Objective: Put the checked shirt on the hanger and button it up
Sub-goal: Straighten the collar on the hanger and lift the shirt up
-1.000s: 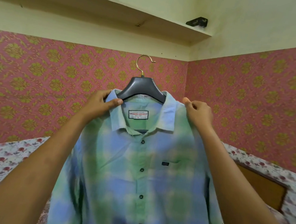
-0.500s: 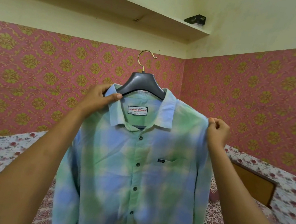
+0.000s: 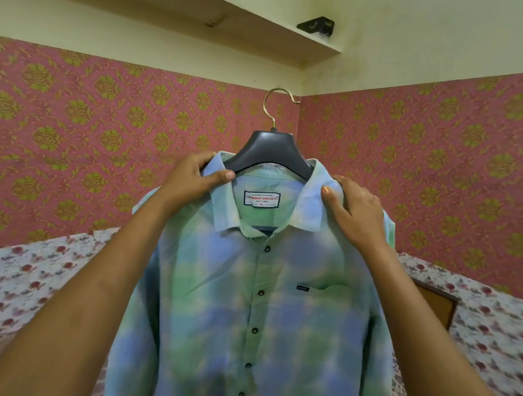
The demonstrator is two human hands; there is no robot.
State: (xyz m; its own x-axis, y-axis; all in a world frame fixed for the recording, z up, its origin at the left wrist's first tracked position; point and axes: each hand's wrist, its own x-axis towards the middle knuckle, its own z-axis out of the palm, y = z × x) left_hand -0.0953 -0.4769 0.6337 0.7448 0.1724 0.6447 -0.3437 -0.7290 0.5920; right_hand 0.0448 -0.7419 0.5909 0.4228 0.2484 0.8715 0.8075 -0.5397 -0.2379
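Your checked shirt (image 3: 253, 323) hangs on the dark hanger (image 3: 271, 151), held up in front of you above the bed (image 3: 9, 284). Its placket buttons (image 3: 267, 248) look fastened down the front as far as the view reaches, while the collar (image 3: 308, 200) lies open at the neck. Your left hand (image 3: 194, 180) pinches the collar's left side, thumb on top and fingers curled behind, likely clamping the hanger's arm through the cloth. Your right hand (image 3: 356, 215) lies flat and spread on the other shoulder, gripping nothing. The hook (image 3: 277, 107) catches on nothing that I can see, so that pinch probably bears the whole weight. Expect light, limp cloth that slides off the smooth plastic shoulders if they tilt. Take hold at the shoulder seams or collar band, where the hanger backs the fabric, not on the loose front, and hold the hanger level.
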